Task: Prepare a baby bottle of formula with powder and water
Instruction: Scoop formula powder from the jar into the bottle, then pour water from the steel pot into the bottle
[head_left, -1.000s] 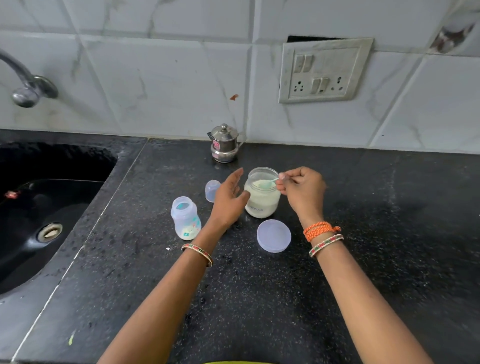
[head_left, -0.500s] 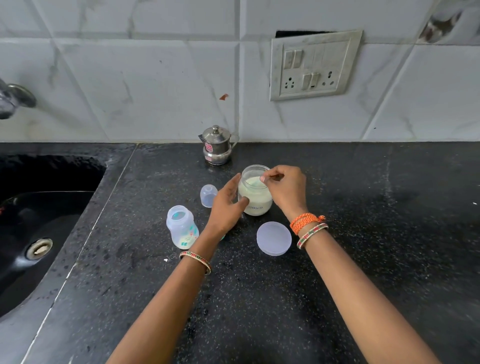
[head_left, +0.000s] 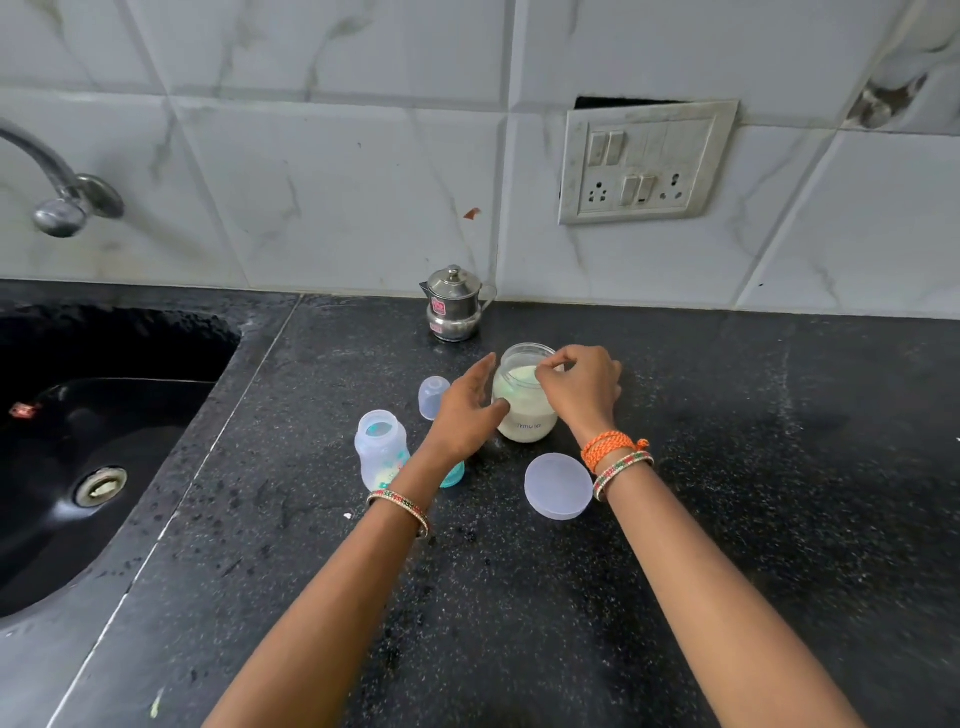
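Note:
An open glass formula jar (head_left: 524, 415) of white powder stands on the black counter (head_left: 519, 597). My left hand (head_left: 465, 415) cups the jar's left side, thumb on its front. My right hand (head_left: 584, 389) is over the jar's mouth, its fingers pinched on a small scoop that dips inside and is mostly hidden. The open baby bottle (head_left: 381, 449) stands to the left of my left wrist. Its clear cap (head_left: 434, 397) sits behind it. The teal nipple ring (head_left: 454, 475) peeks out from under my left wrist. The jar's round lid (head_left: 558, 486) lies flat near my right wrist.
A small steel lidded pot (head_left: 454, 304) stands against the tiled wall behind the jar. A black sink (head_left: 104, 441) with a tap (head_left: 62, 200) above it fills the left side. A switch and socket plate (head_left: 644, 161) is on the wall.
My right hand has gone from holding the scoop above the jar's rim to dipping it into the jar. My left hand stays on the jar.

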